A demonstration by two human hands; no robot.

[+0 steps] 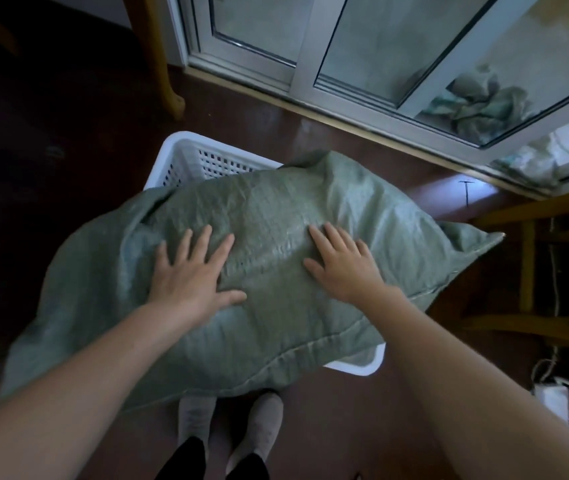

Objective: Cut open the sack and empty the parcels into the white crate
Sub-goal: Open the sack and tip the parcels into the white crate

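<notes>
The green woven sack [276, 254] lies bulging across the white crate [186, 161], overhanging its rim. The left hand [189, 271] and right hand [342, 265] press flat on it, fingers spread. Uneven pressure could roll it off onto the floor.

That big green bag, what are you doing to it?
A person is standing over a bulging green woven sack that lies across the top of a white crate on the floor. The left hand and the right hand both rest flat on the sack with fingers spread. No cut shows in the sack from here, and no parcels can be seen. No cutting tool is in view.
</notes>
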